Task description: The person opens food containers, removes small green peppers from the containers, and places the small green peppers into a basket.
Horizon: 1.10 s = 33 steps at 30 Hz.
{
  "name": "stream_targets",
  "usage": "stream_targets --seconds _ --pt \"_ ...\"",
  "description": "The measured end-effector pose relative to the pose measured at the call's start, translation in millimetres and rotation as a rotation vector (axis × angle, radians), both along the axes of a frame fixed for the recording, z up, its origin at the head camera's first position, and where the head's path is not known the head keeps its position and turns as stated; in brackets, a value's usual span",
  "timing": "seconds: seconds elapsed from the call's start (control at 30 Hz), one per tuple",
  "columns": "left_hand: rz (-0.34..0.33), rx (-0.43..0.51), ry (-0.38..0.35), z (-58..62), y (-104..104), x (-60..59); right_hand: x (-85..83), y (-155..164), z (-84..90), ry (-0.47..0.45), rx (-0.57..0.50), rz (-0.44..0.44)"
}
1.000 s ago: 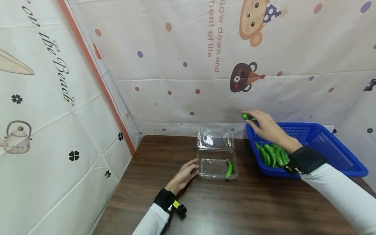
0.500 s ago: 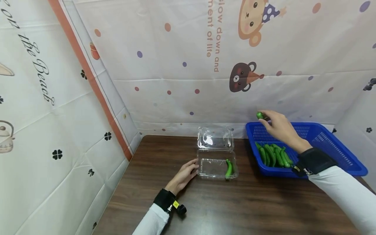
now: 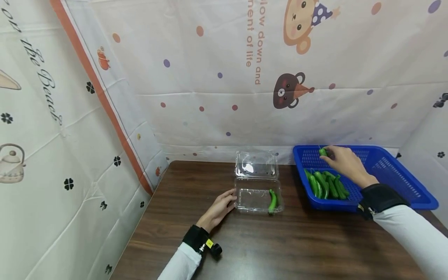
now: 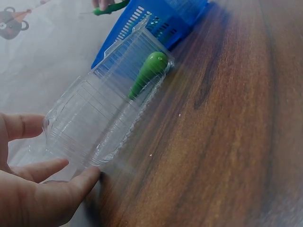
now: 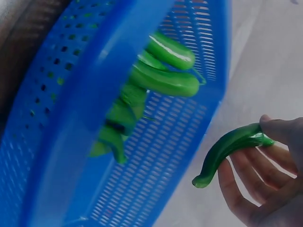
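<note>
A curved green chili pepper (image 5: 232, 146) is pinched between the thumb and fingers of my right hand (image 3: 344, 161), above the blue basket (image 3: 402, 167). The hand covers part of the pepper in the head view. Several more green chili peppers (image 3: 323, 184) lie in the basket's near left part. At the left side of a clear plastic clamshell box (image 3: 253, 198), my left hand (image 3: 217, 212) rests its fingertips against the wall. The box stands with its lid (image 3: 257, 165) folded back, and one green chili pepper (image 3: 272, 201) lies near its right wall.
The box and basket stand on a dark wooden table (image 3: 280, 249), with a gap between them. Printed white cloth (image 3: 210, 128) hangs right behind the table, and more cloth (image 3: 80, 217) borders it on the left.
My right hand has moved right and lower with the chili pepper, from the basket's far left corner to above its inside. My left hand and the box stay put. The left cloth has shifted slightly.
</note>
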<state>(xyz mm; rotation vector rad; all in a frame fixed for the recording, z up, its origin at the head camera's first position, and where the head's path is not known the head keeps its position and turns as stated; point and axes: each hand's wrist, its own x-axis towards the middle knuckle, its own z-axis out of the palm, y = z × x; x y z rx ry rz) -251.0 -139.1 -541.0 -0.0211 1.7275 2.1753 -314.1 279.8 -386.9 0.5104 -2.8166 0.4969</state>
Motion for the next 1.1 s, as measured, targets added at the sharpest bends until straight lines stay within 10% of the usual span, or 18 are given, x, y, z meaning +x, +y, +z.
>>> stream_targets --seconds 0.63,1.1 --pt "0.004 0.006 -0.014 2.1 -0.9 -2.0 1.6 5.2 -41.1 -0.4 0.006 0.032" --pt "0.012 0.009 -0.025 4.4 -0.3 -1.1 5.0 3.1 -39.2 -0.376 0.035 0.015"
